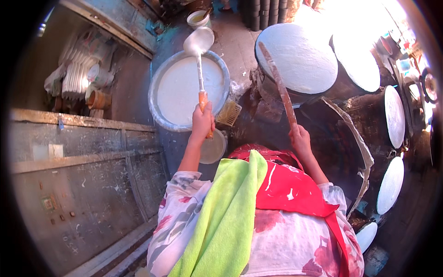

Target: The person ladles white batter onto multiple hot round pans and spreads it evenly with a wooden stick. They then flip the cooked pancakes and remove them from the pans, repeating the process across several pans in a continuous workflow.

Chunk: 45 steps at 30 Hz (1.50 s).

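My left hand [202, 121] grips the orange handle of a ladle [199, 39]. The ladle's bowl, coated in white batter, hangs past the far rim of a wide metal basin [154, 109]. White liquid batter [180, 91] fills much of that basin. In my right hand [300, 138] is a long flat wooden stick [282, 86], smeared with dried white residue. Its far end overlaps a large round griddle [296, 59] whose top is covered by a thin white layer; I cannot tell whether stick and surface touch.
More white-coated round griddles [358, 64] curve around to the right. A torn-edged curved sheet [349, 121] stands near my right arm. Below the basin sit a yellow plastic basket [229, 113] and a round container [213, 149]. A white bucket [198, 20] stands behind; wooden-framed panels [90, 180] line the left.
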Motion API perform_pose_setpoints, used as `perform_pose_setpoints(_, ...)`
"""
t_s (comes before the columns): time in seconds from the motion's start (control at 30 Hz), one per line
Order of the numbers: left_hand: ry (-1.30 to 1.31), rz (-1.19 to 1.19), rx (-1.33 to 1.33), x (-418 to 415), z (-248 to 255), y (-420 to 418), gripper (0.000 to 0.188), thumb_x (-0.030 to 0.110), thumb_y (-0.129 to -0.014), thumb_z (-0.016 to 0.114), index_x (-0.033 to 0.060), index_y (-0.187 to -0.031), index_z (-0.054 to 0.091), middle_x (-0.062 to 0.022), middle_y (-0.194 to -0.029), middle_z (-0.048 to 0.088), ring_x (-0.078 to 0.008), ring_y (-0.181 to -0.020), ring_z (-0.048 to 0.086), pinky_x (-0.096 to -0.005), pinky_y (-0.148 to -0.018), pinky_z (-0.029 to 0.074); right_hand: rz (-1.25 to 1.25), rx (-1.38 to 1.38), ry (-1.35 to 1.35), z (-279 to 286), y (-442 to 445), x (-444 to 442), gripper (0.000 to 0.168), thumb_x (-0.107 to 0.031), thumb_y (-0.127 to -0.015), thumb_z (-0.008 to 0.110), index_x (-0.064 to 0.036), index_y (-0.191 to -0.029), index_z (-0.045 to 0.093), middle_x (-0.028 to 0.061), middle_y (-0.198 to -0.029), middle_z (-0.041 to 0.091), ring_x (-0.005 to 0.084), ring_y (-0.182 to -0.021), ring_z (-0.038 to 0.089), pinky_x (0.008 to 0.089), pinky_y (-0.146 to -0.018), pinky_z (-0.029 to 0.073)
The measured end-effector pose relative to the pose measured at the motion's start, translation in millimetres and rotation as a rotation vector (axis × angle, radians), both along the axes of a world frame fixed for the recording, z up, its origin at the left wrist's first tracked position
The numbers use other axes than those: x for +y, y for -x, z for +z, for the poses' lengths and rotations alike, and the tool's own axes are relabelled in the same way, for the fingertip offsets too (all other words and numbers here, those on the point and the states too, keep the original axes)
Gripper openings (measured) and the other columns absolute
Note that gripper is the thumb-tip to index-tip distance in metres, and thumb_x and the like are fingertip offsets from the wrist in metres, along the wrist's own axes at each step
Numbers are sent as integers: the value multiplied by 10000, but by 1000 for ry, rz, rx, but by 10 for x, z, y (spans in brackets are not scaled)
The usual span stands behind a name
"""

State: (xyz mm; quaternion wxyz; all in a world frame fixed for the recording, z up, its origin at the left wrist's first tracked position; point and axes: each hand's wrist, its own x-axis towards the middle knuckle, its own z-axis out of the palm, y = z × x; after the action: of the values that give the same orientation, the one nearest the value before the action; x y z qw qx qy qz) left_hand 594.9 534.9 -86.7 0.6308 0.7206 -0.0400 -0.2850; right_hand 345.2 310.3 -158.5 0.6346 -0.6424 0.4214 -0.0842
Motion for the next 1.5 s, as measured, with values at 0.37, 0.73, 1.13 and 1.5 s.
perform_pose_setpoints(0.37, 381, -458, 717, -1538, 795, -33, 303, 318, -958, 426, 23, -1012, 471, 35, -549, 370, -36, -363, 356, -196, -343, 331, -361, -276, -379, -14, 763, -715, 277, -309, -946, 457, -61, -826, 489, -19, -610, 426, 62, -448, 374, 207, -408, 325)
perform_pose_setpoints(0.73, 304, -1043, 815, -4294, 1224, 1950, 405, 244, -965, 383, -37, -1258, 378, 14, -619, 395, -43, -376, 352, -200, -362, 350, -715, -377, -9, 127, 2500, -2272, 196, -141, -933, 429, -37, -1084, 499, -13, -607, 464, 62, -429, 417, 212, -394, 350)
perform_pose_setpoints(1.13, -6, -1498, 653, -6388, 850, 4515, 240, 192, -880, 550, 35, -1046, 478, -5, -661, 463, -80, -463, 433, -216, -422, 374, -1279, -217, 90, 39, 4013, -3333, 233, -195, -947, 413, -38, -1067, 537, -13, -607, 450, 53, -458, 394, 205, -399, 329)
perform_pose_setpoints(1.5, -82, -1575, -518, -7001, -409, 5112, 332, 174, -798, 609, 2, -1054, 489, -137, -768, 588, -234, -621, 596, -335, -577, 472, -1334, 237, 339, -184, 3741, -3465, 316, -245, -891, 455, -34, -1109, 542, 240, -943, 606, 418, -899, 569, 465, -777, 447)
